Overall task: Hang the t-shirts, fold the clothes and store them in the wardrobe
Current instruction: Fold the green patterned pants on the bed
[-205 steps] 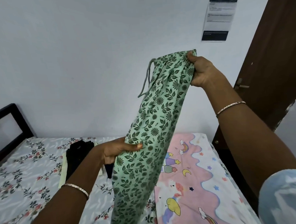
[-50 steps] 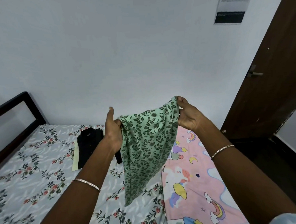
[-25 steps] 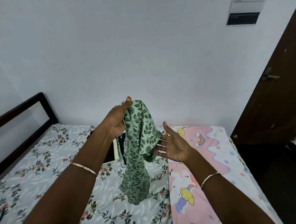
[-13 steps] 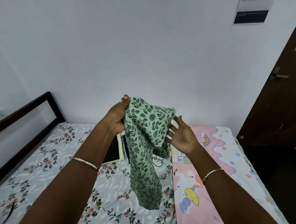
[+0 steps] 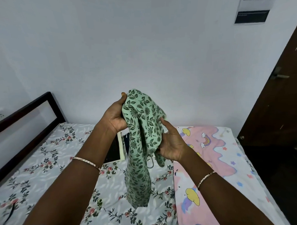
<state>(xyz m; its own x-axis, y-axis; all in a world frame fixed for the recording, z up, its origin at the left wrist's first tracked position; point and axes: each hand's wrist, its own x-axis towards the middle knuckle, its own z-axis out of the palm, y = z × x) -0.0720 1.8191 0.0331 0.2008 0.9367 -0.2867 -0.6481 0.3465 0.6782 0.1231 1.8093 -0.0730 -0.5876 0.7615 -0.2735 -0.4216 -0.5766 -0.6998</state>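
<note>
Green trousers with a dark leaf print (image 5: pixel 141 129) hang folded over in the air above the bed. My left hand (image 5: pixel 115 116) grips their top fold from the left, thumb up at the edge. My right hand (image 5: pixel 170 141) cups the cloth from the right and lower down, fingers curled round a bunched part. The free end dangles down to the floral sheet (image 5: pixel 45 166). A grey drawstring loop (image 5: pixel 151 163) peeks out below my right hand.
Behind my left forearm lies a pile of dark and pale yellow folded clothes (image 5: pixel 117 150). A pink unicorn sheet (image 5: pixel 213 160) covers the bed's right side. A dark headboard (image 5: pixel 26 113) stands at the left, a brown door (image 5: pixel 278 91) at the right, and a paper notice (image 5: pixel 253 6) hangs on the wall.
My right hand has closed on the cloth's right side and gathered it toward the left hand, so the hanging bundle is narrower. Earlier the trousers were held up at full length.
</note>
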